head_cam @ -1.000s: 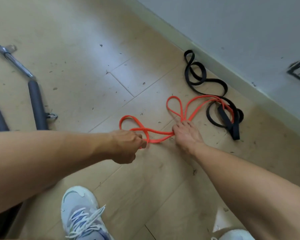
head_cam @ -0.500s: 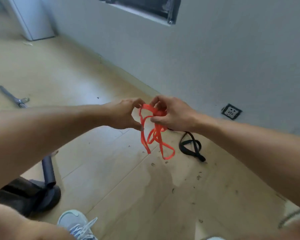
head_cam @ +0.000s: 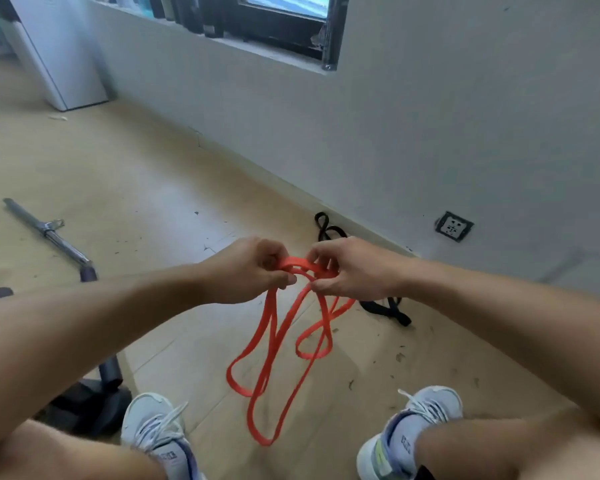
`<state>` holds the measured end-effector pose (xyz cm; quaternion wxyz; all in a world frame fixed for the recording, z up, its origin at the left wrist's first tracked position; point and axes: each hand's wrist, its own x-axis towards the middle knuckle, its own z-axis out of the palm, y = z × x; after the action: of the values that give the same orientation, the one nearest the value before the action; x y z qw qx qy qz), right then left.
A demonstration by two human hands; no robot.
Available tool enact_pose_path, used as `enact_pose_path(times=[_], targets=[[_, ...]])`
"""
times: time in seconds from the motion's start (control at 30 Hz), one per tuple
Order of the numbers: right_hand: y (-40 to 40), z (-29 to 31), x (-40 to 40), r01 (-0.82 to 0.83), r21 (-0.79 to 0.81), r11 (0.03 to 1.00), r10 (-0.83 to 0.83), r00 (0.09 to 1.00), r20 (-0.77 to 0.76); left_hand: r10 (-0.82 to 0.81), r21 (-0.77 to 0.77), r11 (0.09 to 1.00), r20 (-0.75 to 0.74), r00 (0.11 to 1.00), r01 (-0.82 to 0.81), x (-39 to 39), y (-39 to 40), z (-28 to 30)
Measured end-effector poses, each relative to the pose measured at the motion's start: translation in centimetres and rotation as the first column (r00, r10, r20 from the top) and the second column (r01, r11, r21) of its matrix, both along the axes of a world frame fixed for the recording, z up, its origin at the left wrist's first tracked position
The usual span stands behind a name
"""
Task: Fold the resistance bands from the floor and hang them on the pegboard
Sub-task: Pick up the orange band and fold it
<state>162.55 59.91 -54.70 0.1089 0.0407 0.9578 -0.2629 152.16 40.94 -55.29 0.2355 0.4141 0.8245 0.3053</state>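
Orange resistance band (head_cam: 278,344) gripped between left hand (head_cam: 248,271) and right hand (head_cam: 350,268), loops dangling below

Floor (head_cam: 146,174) open ahead-left; metal bar (head_cam: 47,230) far left, black band (head_cam: 385,306) by wall.

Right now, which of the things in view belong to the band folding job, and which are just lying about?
Part of the job:
- orange band, gripped at the top by the left hand and the right hand, loops hanging
- black band, on the floor by the wall

Lying about:
- metal bar
- wall socket
- white cabinet
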Motion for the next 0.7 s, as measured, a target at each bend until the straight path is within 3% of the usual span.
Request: enact_pose_path(times=[0.1,0.23,0.43,0.57,0.7], targets=[[0.4,-1.4,-0.5,-0.034,0.044,0.998,0.031,0.997,0.069,0.01,-0.029,1.0,-0.061,0.998,-0.012,0.0,-0.1,-1.2],[0.8,-2.4,-1.5,0.013,-0.064,0.998,-0.009,0.998,0.063,0.047,-0.004,0.999,-0.082,0.996,-0.047,-0.9,-0.5,-2.1],[0.9,-3.0,-2.4,0.036,-0.246,0.969,-0.015,0.996,0.084,0.054,0.114,0.992,-0.041,0.998,-0.049,-2.1,-0.3,-2.0],[0.7,-2.8,-2.1,-0.01,-0.23,0.973,0.03,0.996,0.079,0.001,0.125,0.992,-0.007,1.0,0.0,-2.1,0.4,-2.0],[1.9,-2.6,-2.1,0.102,-0.314,0.944,-0.104,0.995,0.01,-0.014,0.047,0.999,0.054,0.998,0.011,-2.3,0.7,-1.7]])
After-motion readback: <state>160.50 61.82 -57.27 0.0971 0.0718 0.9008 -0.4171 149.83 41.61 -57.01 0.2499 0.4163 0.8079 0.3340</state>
